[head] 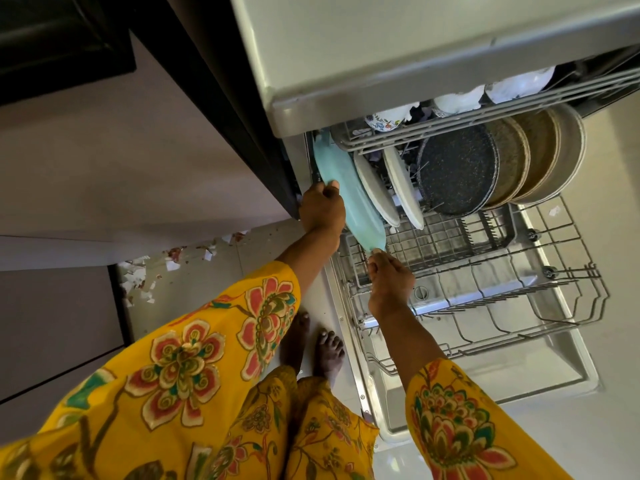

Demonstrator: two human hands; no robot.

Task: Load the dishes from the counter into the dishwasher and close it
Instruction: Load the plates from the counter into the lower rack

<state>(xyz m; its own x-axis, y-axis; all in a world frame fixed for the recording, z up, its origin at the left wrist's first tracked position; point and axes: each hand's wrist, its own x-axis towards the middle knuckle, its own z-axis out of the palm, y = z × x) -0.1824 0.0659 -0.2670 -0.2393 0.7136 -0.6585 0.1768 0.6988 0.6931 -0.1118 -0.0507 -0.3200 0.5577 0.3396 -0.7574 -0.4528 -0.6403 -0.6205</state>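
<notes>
Gripping a turquoise platter [349, 188], left hand [322, 209] and right hand [389, 282] stand it in the lower rack [485, 271] beside 2 white plates [388, 188].

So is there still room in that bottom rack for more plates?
Yes. The lower rack is bare in front of the standing plates, from the right hand across to its far rim. The back is crowded: teal platter, white plates, dark pan, tan plates. The upper rack looks full.

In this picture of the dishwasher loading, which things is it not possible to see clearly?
Head view only:
- Counter and remaining dishes: outside the frame.
- Turquoise platter: far end hidden under the upper rack.
- Upper rack cups: mostly covered by the dishwasher top.
- Left hand and right hand: fingers hidden behind the hands.
</notes>
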